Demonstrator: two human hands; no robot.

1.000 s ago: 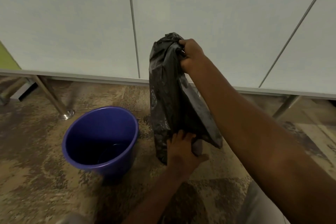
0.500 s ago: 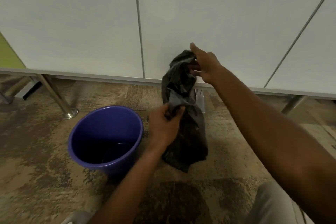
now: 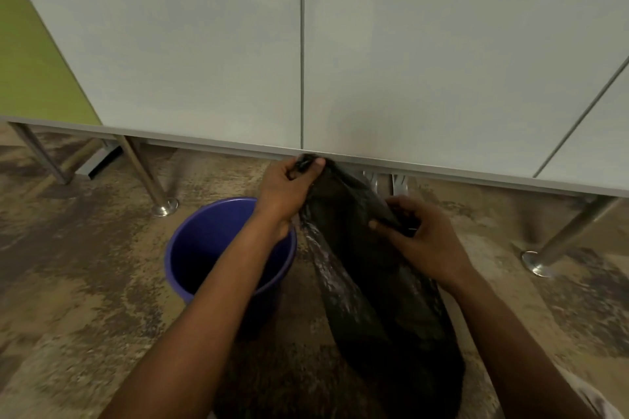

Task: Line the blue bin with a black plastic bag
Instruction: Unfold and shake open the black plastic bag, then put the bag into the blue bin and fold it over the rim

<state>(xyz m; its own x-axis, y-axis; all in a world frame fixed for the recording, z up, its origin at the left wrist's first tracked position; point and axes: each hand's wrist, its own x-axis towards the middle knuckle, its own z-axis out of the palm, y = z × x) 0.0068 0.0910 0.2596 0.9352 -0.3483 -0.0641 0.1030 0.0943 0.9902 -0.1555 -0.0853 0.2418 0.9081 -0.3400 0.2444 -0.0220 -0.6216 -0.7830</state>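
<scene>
Right hand (image 3: 429, 245) now gripping bag (image 3: 384, 299) too

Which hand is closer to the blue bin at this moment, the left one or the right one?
Left. The left hand grips the top of the black bag right over the blue bin's far rim; the right hand pinches the bag further to the bin's right.

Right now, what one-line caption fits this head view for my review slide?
Both hands grip a black plastic bag beside the unlined blue bin, left hand pinching its top, right hand its side.
</scene>
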